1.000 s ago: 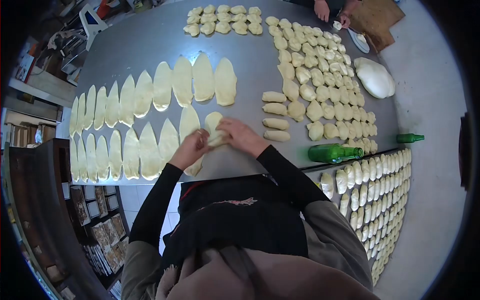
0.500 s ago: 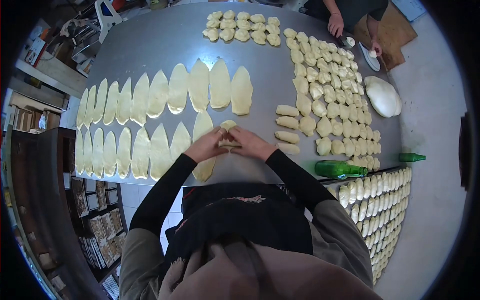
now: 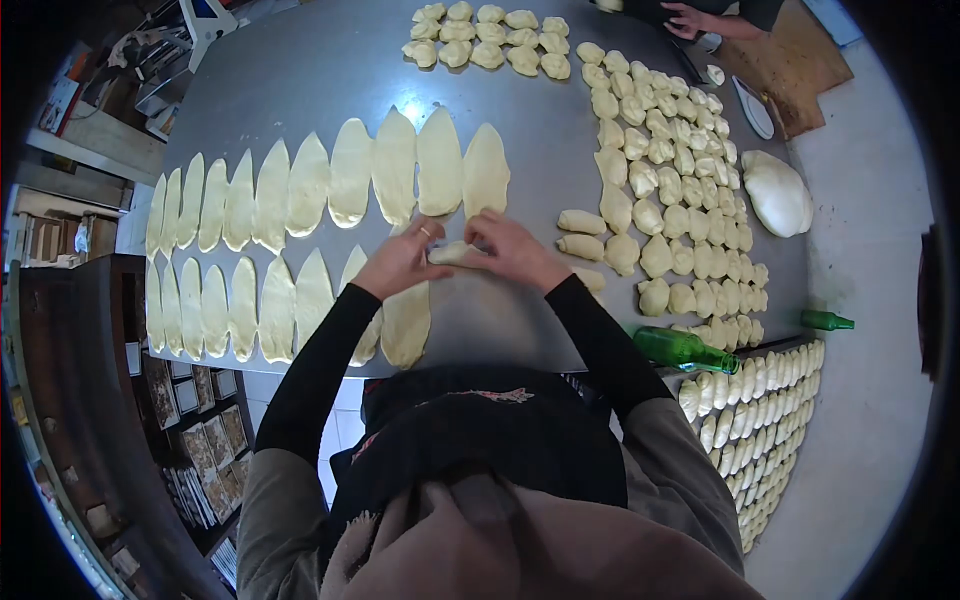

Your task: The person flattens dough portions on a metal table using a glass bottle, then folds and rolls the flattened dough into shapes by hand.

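A short dough roll (image 3: pixel 457 254) lies crosswise on the metal table between my hands. My left hand (image 3: pixel 398 262) is at its left end, thumb below and fingers above. My right hand (image 3: pixel 515 252) curls over the roll's right end, hiding part of it. Beside my left hand lies a flat, long dough sheet (image 3: pixel 405 330), its upper part covered by the hand. Above my hands another flat dough sheet (image 3: pixel 486 170) ends the upper row. Right of my right hand are several finished dough rolls (image 3: pixel 580 246).
Two rows of flat dough sheets (image 3: pixel 268 200) cover the left side. Dough pieces (image 3: pixel 660 185) fill the right, near a large dough mass (image 3: pixel 777 194). A green bottle (image 3: pixel 685 349) lies near the front edge. Another person's hand (image 3: pixel 688 20) is at the far right, by a white plate (image 3: pixel 752 108).
My hands have spread apart a little and moved up slightly, and more of the dough roll shows between them. The other person's hands have moved away from the plate and dough.
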A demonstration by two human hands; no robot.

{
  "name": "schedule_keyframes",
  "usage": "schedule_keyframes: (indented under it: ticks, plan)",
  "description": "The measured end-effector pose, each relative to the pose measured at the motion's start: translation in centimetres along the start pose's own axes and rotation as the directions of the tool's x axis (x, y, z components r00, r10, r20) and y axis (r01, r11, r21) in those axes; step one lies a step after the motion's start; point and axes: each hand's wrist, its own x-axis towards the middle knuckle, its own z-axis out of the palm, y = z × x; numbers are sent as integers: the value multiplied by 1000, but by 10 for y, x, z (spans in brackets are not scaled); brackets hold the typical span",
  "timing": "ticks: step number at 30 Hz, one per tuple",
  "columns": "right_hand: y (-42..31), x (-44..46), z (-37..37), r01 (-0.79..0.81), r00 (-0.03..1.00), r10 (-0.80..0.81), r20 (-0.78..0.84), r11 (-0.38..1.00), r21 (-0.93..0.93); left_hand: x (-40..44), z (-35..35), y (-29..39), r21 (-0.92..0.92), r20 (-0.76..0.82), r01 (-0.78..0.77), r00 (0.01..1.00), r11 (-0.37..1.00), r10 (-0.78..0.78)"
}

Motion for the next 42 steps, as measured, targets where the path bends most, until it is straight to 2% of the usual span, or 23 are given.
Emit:
schedule_keyframes:
  ticks: [1,5,6,10,13,15,17,18,20,22,23,25,26,28,30,32,33,35,37,38,40,41,42]
  plan:
    - [4,2,-1,-5,1000,5,1,1000,1,1,1,1,-4,2,0,1000,1000,0]
    - [23,17,-3,4,991,2,131,999,-42,7,0,1,-331,-19,285,951,899,-308]
    - [22,15,0,3,991,3,133,999,-39,5,0,2,-332,-17,288,950,898,-311]
    - [8,8,23,223,959,-256,-124,947,-231,-5,5,7,-229,-72,289,947,930,-312]
    - [10,20,44,116,957,-188,-222,946,-304,-7,6,3,-292,-73,282,946,914,-315]
    - [20,24,34,108,988,-129,-89,972,-207,3,10,2,-352,-63,268,949,897,-309]
    - [-14,2,-19,-147,983,129,127,979,141,8,-3,31,-394,-192,174,945,902,-266]
    - [-14,-11,-37,-164,983,149,111,977,139,11,-10,43,-401,-177,162,952,902,-250]
    - [-5,-32,-71,-18,996,43,-78,954,298,13,-16,59,-439,-362,8,914,898,-185]
    - [13,-44,-102,-9,970,74,-232,964,267,13,-11,58,-482,-288,55,932,874,-218]
    - [22,-45,-111,-6,969,71,-235,964,266,15,-11,56,-512,-222,100,944,853,-243]
    - [41,-46,-121,-201,921,206,-331,978,50,21,-10,51,-557,-90,189,954,809,-285]
    - [53,-49,-117,-195,921,200,-333,980,49,23,-8,49,-554,-94,186,954,812,-284]
    - [81,-50,-104,-120,888,9,-460,970,-211,26,-2,43,-515,-13,234,960,824,-280]
    - [97,-34,-96,-54,829,-219,-515,884,-464,29,3,32,-471,53,285,954,835,-296]
    - [54,-25,-93,-77,864,-58,-500,966,-245,32,15,11,-459,58,277,957,844,-283]
    - [41,-17,-82,31,885,-59,-462,997,-68,36,11,12,-455,51,288,953,843,-299]
    - [31,-3,-43,-62,992,66,-103,997,40,54,5,13,-413,437,519,834,748,-338]
    - [19,5,-24,98,942,-126,311,990,104,72,11,-10,-407,507,490,823,771,-256]
    - [26,12,-27,102,940,-130,316,989,103,84,8,-14,-408,503,491,824,769,-259]
    - [42,32,-32,-111,990,107,91,993,33,101,4,-21,-495,296,422,904,759,-309]
    - [43,38,-34,-102,990,98,100,994,37,103,0,-20,-493,291,429,901,757,-321]
    - [44,44,-36,-88,996,89,7,995,-36,104,-4,-19,-452,207,369,929,812,-307]
